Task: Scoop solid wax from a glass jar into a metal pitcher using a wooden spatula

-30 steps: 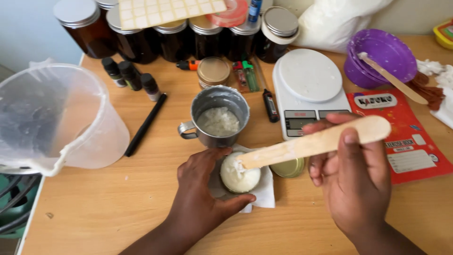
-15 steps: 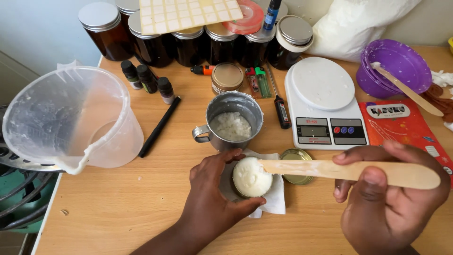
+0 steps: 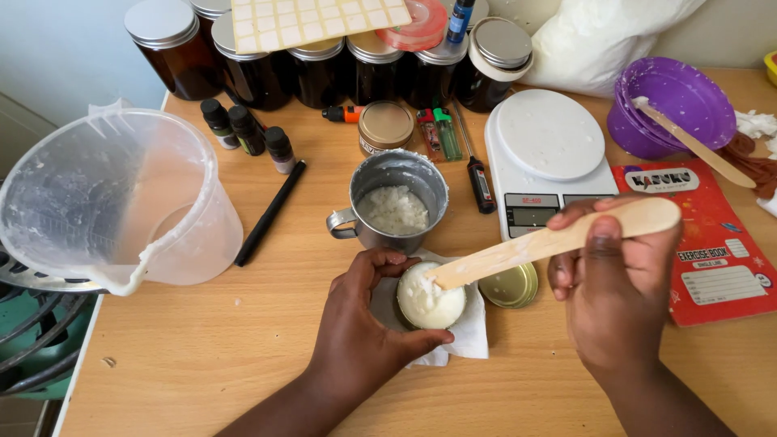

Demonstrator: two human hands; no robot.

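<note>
Fingers of the left hand [image 3: 356,332] curl round a small jar [image 3: 430,296] low in the middle of the frame, thumb on the near side, fingertips over the far rim, gripping it firmly. It's packed to the brim with white cream and sits on a white paper tissue [image 3: 465,336] on the wooden worktop [image 3: 202,356]. Over on the right, the right hand [image 3: 619,279] is clenched round a flat wooden spatula [image 3: 550,240], thumb pressed on top of the broad end, and the narrow tip rests right on the cream's surface.

Just beside the jar, to its right, lies a gold lid [image 3: 510,287], partly under the spatula. Just above the jar stands a metal cup [image 3: 396,202] with white flakes inside, handle pointing left. Far left, a big clear plastic jug [image 3: 113,202], smeared white. Right of the cup, a white kitchen scale [image 3: 546,154], and beyond it a purple bowl [image 3: 672,101] with another wooden stick in it. A red exercise book [image 3: 712,243] lies at the right edge. Along the top, a row of dark amber jars [image 3: 324,73] with metal lids.
</note>
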